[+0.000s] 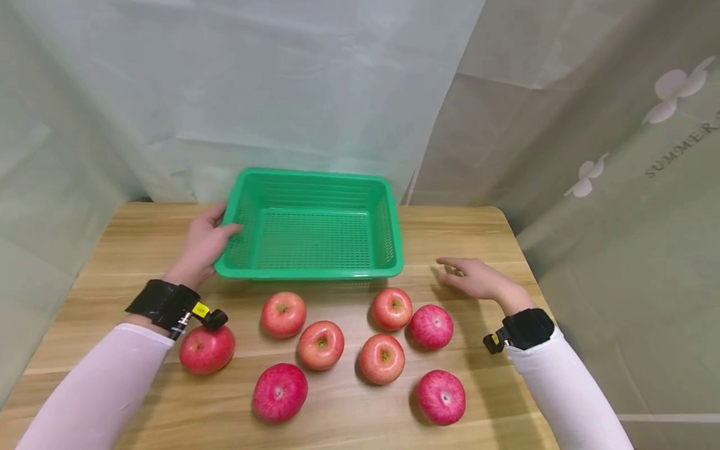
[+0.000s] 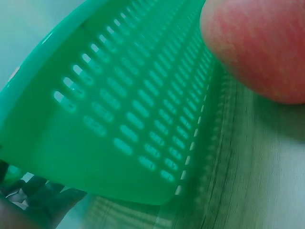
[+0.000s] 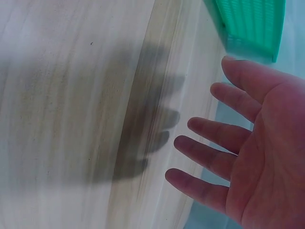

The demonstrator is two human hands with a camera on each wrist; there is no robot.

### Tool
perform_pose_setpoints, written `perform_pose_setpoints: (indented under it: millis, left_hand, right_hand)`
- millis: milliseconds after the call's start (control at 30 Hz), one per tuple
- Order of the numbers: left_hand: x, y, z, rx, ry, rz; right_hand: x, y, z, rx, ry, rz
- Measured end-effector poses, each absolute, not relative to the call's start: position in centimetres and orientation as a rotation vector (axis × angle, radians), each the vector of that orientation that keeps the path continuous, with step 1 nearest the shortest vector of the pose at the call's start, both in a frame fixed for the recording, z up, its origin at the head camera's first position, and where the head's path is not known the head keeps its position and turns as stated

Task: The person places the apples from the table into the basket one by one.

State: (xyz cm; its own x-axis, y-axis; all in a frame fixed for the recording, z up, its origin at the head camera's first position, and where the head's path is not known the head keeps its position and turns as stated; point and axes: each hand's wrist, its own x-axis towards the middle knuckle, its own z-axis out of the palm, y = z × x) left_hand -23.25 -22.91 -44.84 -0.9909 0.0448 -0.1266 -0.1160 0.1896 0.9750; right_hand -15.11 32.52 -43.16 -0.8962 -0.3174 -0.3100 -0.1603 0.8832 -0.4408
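Observation:
A green plastic basket [image 1: 309, 274] with slotted walls stands at the back of the wooden table, and nothing lies inside it. My left hand [image 1: 204, 245] grips its left end, thumb over the rim and the other fingers outside. In the left wrist view the perforated basket wall [image 2: 109, 157] fills much of the picture, with part of the hand [image 2: 28, 205] at its lower corner. To the right of the basket, my right hand [image 1: 474, 277] hovers apart from it, holding nothing. Its fingers [image 3: 209, 191] are spread and nearly straight in the right wrist view.
Several red apples lie in front of the basket. One apple [image 1: 207, 350] sits beneath the left wrist, another [image 1: 441, 397] toward the front right. The wooden table [image 1: 349, 431] backs onto a pale hanging curtain [image 1: 292, 87], with a printed curtain [image 1: 635, 250] at the right.

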Motion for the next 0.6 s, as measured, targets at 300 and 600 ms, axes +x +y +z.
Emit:
perform_pose_setpoints:
  millis: [300, 600]
  left_hand:
    - [-23.8, -21.2, -45.1, -0.035, 2.308, 1.955]
    - [-23.9, -20.2, -45.2, -0.039, 2.283, 1.97]
  right_hand:
    - [-14.7, 32.7, -43.3, -0.357, 2.673, -0.599]
    - [-14.4, 32.9, -43.5, -0.343, 2.668, -0.599]
